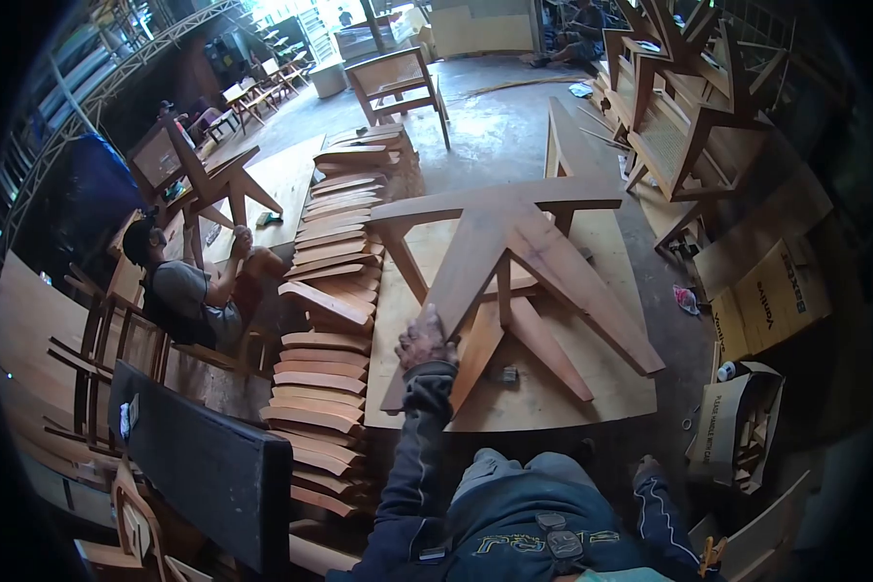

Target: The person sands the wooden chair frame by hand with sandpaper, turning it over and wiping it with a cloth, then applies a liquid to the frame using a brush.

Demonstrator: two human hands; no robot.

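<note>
A wooden chair frame (509, 233) with V-shaped legs rests on a plywood board (611, 388) in front of me. My left hand (425, 341) is wrapped over the frame's left slanting leg, near its lower part. My right hand (647, 469) hangs low at my right side, away from the frame; its fingers are too small and dark to make out. A small dark block (509, 374) lies on the board between the legs.
Curved wooden pieces (325, 369) form a long row left of the board. Farther left, a seated person (194, 291) handles another chair frame (209, 184). Chair frames (679, 126) are stacked at right, above an open cardboard box (737, 422). A dark padded panel (199, 466) stands at lower left.
</note>
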